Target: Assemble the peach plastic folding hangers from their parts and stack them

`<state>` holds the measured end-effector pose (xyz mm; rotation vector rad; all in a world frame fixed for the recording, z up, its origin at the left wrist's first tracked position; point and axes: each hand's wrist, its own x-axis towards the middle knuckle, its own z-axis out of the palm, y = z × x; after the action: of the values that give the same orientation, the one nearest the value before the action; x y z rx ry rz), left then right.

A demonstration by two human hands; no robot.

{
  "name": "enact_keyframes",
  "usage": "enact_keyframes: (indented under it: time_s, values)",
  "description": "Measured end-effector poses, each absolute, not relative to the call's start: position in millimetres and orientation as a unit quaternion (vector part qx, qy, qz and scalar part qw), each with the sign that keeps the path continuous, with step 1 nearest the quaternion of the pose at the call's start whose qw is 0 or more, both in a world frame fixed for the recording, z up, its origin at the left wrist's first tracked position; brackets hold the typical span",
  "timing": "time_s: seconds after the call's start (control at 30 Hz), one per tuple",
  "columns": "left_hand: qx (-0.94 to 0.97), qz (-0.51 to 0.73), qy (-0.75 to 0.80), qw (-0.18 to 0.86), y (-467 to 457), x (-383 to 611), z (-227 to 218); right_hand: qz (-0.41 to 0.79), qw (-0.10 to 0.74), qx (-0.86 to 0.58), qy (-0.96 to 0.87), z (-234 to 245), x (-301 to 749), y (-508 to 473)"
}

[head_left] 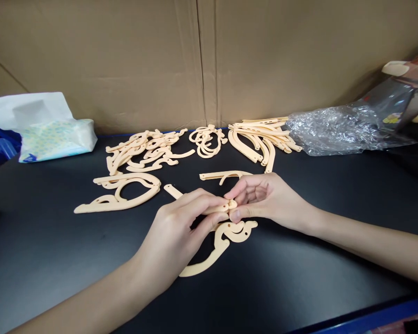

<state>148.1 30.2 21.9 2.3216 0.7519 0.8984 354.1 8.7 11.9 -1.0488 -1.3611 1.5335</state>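
My left hand (181, 222) is closed around a long cream plastic hanger arm (173, 191), which sticks out past the knuckles at upper left. With thumb and fingertips my right hand (261, 199) pinches a small cream plastic piece (232, 204) at the arm's near end. The two parts meet there, but fingers hide how they join. Just below lies a curved hanger part (209, 262) with a hooked piece (242, 232) at its upper end. Behind my hands rests another arm with a hook (216, 176).
A joined folding hanger (135, 202) lies at left. Behind are piles of curved arms (142, 148), hooks (207, 141) and straight arms (264, 134). A wipes pack (59, 139) stands far left, clear plastic bags (337, 130) at right. Cardboard (142, 65) walls the black table's back.
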Motion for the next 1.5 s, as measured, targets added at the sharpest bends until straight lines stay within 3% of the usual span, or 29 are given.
enact_keyframes:
  time_s: [0.33,0.63,0.9,1.5]
  values:
    - [0.882,0.331,0.250,0.224,32.4,142.7,21.7,0.488,0.414,-0.435,-0.634,20.3,359.4,9.1]
    - [0.888,0.340,0.216,0.224,32.6,142.2,21.9,0.577,0.405,-0.414,-0.576,17.2,362.6,10.3]
    - [0.857,0.375,0.243,0.259,33.3,144.0,27.1,0.605,0.449,-0.388,-0.530,17.0,361.1,10.9]
    - [0.854,0.389,0.237,0.252,35.7,142.9,25.2,0.649,0.438,-0.396,-0.480,14.8,362.7,10.9]
